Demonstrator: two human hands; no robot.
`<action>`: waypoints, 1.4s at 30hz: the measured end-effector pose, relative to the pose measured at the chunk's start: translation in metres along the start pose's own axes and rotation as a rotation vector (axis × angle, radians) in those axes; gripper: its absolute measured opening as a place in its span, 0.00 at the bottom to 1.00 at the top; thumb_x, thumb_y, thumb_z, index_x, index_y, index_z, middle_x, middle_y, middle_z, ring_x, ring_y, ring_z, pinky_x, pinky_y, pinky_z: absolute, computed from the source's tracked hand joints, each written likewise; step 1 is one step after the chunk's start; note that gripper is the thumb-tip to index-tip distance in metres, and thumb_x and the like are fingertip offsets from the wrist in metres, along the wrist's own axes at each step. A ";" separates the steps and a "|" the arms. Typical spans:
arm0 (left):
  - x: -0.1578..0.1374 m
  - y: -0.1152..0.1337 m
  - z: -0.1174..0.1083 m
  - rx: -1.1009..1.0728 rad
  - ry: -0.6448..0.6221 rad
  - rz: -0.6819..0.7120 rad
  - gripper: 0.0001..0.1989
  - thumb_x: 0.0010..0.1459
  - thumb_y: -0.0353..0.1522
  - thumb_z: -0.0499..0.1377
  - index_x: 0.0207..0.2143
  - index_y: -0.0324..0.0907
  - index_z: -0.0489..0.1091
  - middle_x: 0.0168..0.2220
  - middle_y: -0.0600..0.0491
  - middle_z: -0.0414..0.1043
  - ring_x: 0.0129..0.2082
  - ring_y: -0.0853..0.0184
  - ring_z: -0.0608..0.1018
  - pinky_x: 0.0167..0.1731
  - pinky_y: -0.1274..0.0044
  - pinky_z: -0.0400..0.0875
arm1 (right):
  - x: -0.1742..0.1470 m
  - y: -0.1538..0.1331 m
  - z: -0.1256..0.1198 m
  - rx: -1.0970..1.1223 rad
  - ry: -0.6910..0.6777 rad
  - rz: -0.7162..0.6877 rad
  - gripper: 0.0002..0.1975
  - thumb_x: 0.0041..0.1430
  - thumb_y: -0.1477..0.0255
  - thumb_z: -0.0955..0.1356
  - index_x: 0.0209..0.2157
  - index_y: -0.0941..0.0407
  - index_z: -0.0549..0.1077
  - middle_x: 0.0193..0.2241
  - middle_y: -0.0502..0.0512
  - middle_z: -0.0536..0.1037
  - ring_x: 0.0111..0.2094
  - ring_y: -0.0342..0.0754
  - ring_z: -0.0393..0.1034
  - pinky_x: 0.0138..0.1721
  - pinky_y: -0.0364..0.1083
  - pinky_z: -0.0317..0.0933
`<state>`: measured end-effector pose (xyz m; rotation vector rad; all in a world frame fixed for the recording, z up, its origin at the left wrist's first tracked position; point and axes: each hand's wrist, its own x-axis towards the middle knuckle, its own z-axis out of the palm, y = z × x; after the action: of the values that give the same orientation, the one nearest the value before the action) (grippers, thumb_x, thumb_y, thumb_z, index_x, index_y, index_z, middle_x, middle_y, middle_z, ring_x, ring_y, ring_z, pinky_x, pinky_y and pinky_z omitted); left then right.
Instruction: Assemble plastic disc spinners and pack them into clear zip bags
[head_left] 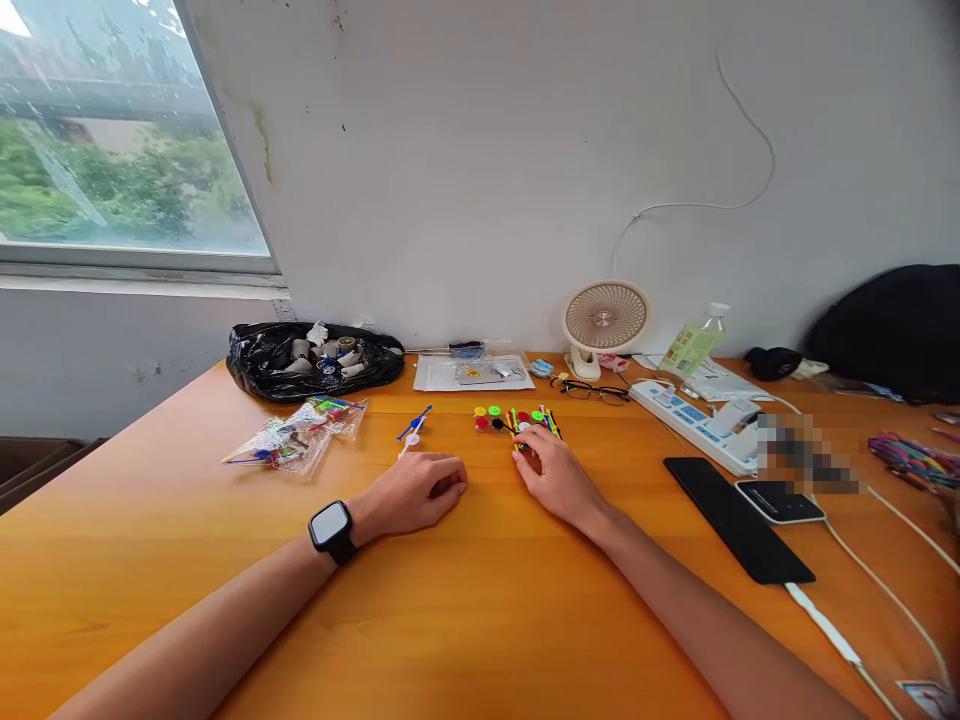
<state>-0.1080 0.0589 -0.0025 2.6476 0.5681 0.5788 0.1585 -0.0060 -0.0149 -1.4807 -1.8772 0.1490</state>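
My left hand (422, 490), with a black watch (330, 526) on its wrist, rests on the table with fingers curled in. Nothing shows in it. Just beyond it lie a blue plastic piece (417, 424) and a white plastic piece (410, 440), long and thin with a round middle. My right hand (553, 468) is over a cluster of small colourful plastic sticks (553, 424), fingers bent down and together among them. What its fingertips hold, if anything, is hidden. Left of that hand are small round pieces: a red disc (481, 424), a yellow disc (480, 411), and a green disc (494, 410).
Clear bags of coloured pieces (300, 440) and a black plastic bag (255, 365) lie at left. A fan (604, 318), glasses (592, 391) and bottle (694, 345) stand or lie behind. A power strip (690, 425), phone (735, 520) and cables occupy the right side.
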 end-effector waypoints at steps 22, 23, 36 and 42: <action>-0.002 0.000 0.001 -0.015 0.091 -0.019 0.25 0.67 0.44 0.61 0.63 0.47 0.65 0.37 0.54 0.76 0.32 0.67 0.77 0.35 0.75 0.68 | -0.006 -0.030 -0.008 0.341 -0.057 -0.029 0.11 0.61 0.80 0.64 0.30 0.55 0.75 0.31 0.53 0.78 0.34 0.49 0.72 0.40 0.48 0.63; -0.002 0.000 0.000 -0.008 0.134 -0.011 0.26 0.68 0.44 0.61 0.64 0.46 0.64 0.40 0.52 0.77 0.34 0.66 0.78 0.37 0.74 0.70 | -0.006 -0.033 -0.007 0.370 -0.078 -0.018 0.11 0.62 0.80 0.64 0.31 0.55 0.76 0.32 0.54 0.79 0.36 0.49 0.73 0.41 0.48 0.64; 0.000 -0.001 0.002 0.007 0.188 0.119 0.10 0.73 0.34 0.56 0.49 0.43 0.76 0.38 0.50 0.81 0.35 0.66 0.80 0.38 0.75 0.70 | -0.009 -0.042 0.011 0.791 -0.211 0.255 0.11 0.66 0.62 0.69 0.42 0.55 0.76 0.35 0.54 0.80 0.34 0.47 0.74 0.38 0.46 0.68; 0.000 0.000 0.000 -0.035 0.179 0.057 0.10 0.72 0.33 0.55 0.47 0.43 0.76 0.38 0.50 0.81 0.35 0.66 0.80 0.38 0.75 0.71 | -0.008 -0.036 0.015 0.670 -0.124 0.266 0.12 0.63 0.60 0.71 0.40 0.55 0.76 0.36 0.54 0.78 0.37 0.48 0.73 0.39 0.46 0.67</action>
<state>-0.1085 0.0588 -0.0027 2.6027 0.5293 0.8414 0.1214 -0.0194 -0.0113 -1.2446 -1.4896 0.9167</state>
